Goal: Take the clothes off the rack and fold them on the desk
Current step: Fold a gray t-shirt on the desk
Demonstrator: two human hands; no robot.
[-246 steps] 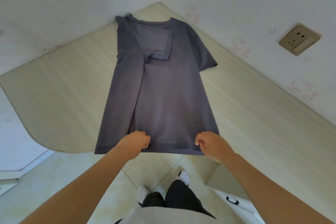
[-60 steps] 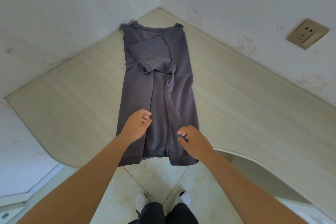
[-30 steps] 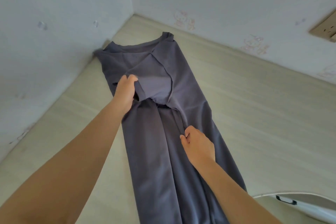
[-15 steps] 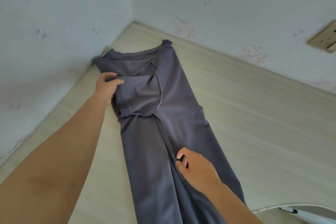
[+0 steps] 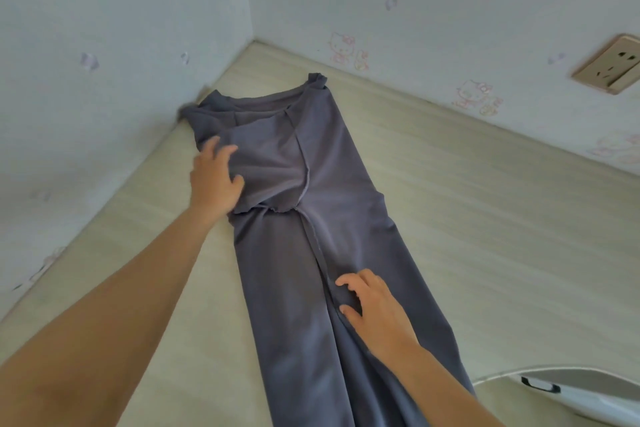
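A grey-purple T-shirt [image 5: 332, 204] lies lengthwise on the light wooden desk [image 5: 485, 218], collar toward the wall corner. Both its sides are folded inward into a long narrow strip, with the sleeves tucked on top near the collar. My left hand [image 5: 216, 180] rests flat with spread fingers on the folded left sleeve. My right hand [image 5: 375, 308] lies palm down with fingers apart on the middle of the shirt, beside the central folded edge. Neither hand grips the cloth. The shirt's hem runs out of view at the bottom.
Two white walls with cartoon stickers meet at the desk's far corner [image 5: 254, 43]. A beige wall socket [image 5: 609, 66] sits at the upper right. The desk's curved front edge and a white drawer [image 5: 568, 392] show at the lower right.
My left hand has slid down from the shoulder onto the folded sleeve and flattened it. My right hand has opened and spread on the shirt's middle. The camera has shifted slightly.
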